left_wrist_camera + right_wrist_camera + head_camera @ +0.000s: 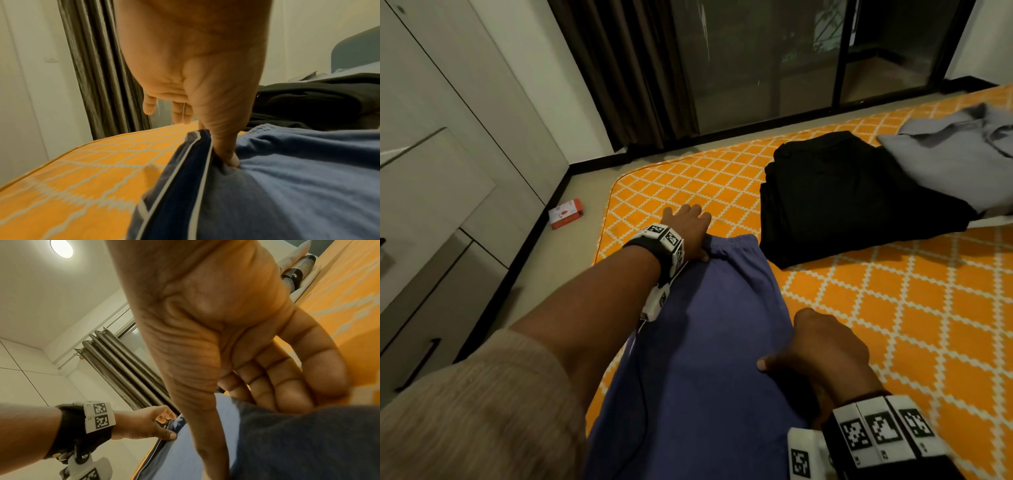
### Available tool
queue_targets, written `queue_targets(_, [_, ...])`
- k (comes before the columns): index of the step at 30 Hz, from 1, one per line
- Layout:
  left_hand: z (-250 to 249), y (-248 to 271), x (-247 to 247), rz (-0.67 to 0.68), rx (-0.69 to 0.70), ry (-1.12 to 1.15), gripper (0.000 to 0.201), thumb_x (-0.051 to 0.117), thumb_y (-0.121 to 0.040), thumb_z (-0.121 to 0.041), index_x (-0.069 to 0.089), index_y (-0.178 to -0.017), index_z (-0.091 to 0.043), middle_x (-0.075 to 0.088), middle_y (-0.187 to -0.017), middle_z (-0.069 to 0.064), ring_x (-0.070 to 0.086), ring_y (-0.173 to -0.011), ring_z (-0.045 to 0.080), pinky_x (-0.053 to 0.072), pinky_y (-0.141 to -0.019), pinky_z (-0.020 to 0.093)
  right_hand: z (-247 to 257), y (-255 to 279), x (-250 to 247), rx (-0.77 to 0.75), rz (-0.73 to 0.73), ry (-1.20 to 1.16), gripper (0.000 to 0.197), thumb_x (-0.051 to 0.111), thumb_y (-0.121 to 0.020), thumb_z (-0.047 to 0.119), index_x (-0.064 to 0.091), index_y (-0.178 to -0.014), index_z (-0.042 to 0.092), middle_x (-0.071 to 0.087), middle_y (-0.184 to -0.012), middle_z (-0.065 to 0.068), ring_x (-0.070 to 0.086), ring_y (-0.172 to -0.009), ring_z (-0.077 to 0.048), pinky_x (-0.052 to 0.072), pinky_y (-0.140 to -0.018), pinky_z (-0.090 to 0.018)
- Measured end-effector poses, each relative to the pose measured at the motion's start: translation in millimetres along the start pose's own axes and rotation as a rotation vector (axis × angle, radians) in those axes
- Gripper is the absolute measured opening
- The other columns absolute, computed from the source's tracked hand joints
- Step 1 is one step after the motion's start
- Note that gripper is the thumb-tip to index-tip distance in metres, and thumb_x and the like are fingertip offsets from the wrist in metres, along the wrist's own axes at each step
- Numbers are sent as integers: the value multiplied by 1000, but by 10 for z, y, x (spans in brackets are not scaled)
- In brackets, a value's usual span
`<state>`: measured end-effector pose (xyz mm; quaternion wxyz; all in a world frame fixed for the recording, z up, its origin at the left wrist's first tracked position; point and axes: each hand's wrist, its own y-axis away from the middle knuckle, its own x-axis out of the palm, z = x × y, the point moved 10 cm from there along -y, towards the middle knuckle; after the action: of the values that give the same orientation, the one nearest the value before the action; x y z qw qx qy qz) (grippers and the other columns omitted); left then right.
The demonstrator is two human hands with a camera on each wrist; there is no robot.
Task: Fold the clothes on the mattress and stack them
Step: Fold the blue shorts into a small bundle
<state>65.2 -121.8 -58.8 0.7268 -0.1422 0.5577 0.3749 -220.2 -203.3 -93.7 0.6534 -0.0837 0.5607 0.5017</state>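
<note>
Far left, head view: pale cabinet doors (431, 164) w/ a dark handle low down, then a small orange-and-white box (565, 213) lying on the floor beside the mattress edge. Behind, dark curtain (633, 68) hung next to glass sliding doors (767, 58).

Mattress (893, 325) covered in orange sheet w/ white diamond lattice. Left hand (690, 231) reached fwd to the top left corner of the blue trousers (698, 342), at the elastic waistband end. In left wrist view, thumb (224, 146) pressed down into the blue cloth just beside the navy side stripe w/ white piping; other fingers hung loose & nearly straight over the sheet past the waistband, apart from the cloth. No clear wrap round the fabric — pinning rather than gripping. Tagged wrist band (664, 240) on that arm, beige sleeve pushed up nr the elbow.

Trousers lay lengthwise, flat on the near left part of the mattress, waistband away from the person.

Right hand (825, 349) sat on the trousers' right edge, about midway along. Thumb lay on top of the cloth, fingers curled at/under the edge per right wrist view, so edge pinched btwn thumb & fingers (287, 386).

Further right & back: black folded garment (852, 198) on the mattress, well apart from the trousers. Grey shirt (955, 150) lay rumpled at far right, overlapping the black one's far corner.
</note>
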Motion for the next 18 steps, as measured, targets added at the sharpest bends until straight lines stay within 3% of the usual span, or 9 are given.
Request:
queue_targets(3, [-85, 137, 16, -9, 53, -60, 85, 71, -89, -56, 31, -154, -18, 34, -159, 8, 39, -141, 34, 32, -111, 62, 23, 69, 17, -5, 56, 40, 74, 88, -62, 67, 46, -105, 24, 60, -113, 2, 64, -108, -27, 56, -88, -38])
queue_targets(5, [-355, 271, -155, -122, 160, -133, 79, 68, -93, -45, 29, -156, -17, 31, -162, 10, 40, -142, 34, 34, -109, 59, 37, 101, 25, -4, 87, 56, 72, 89, -61, 66, 50, -106, 25, 63, -111, 2, 65, -105, -26, 57, -89, -39])
queue_targets(8, [-1107, 685, -454, -330, 478, -130, 67, 69, -87, -33, 42, -147, -19, 47, -148, 8, 51, -127, 31, 43, -96, 49, 47, 115, 16, -13, 103, 75, 71, 91, -59, 64, 57, -108, 25, 67, -111, 1, 67, -103, -25, 58, -86, -38])
queue_targets(10, [-1653, 1088, -469, -402, 746, -93, 56, 69, -84, -32, 55, -136, -19, 59, -131, 5, 56, -111, 28, 46, -83, 42, 81, 133, 18, -23, 108, 63, 83, 93, -49, 65, 58, -115, 28, 70, -110, 1, 70, -98, -24, 61, -84, -39])
queue_targets(12, [-1993, 1413, -370, -338, 913, -13, 36, 67, -89, -24, 63, -123, -14, 65, -114, 7, 62, -95, 31, 48, -69, 41, 50, 186, 61, -4, 137, 50, 91, 94, -42, 65, 58, -118, 29, 70, -108, 3, 70, -95, -22, 62, -83, -40])
queue_targets(14, [-2079, 1498, -250, -188, 889, 34, 31, 68, -93, -19, 61, -123, -12, 61, -116, 8, 62, -83, 33, 44, -58, 41, -2, 286, 80, 9, 136, 33, 80, 93, -44, 64, 63, -109, 28, 69, -101, 5, 70, -92, -21, 62, -82, -40])
queue_targets(16, [-2061, 1556, -258, -114, 839, 24, 31, 62, -99, -21, 58, -129, -17, 57, -123, 6, 62, -83, 32, 37, -57, 39, -6, 464, 109, -4, 127, 45, 70, 91, -54, 62, 62, -108, 29, 70, -103, 5, 70, -95, -22, 61, -84, -40])
queue_targets(18, [-2064, 1656, -302, -77, 842, 17, 29, 59, -101, -22, 58, -130, -20, 57, -123, 5, 62, -88, 32, 35, -60, 39, 26, 620, 211, -13, 124, 65, 71, 89, -55, 61, 63, -115, 31, 71, -109, 5, 71, -100, -22, 61, -85, -38])
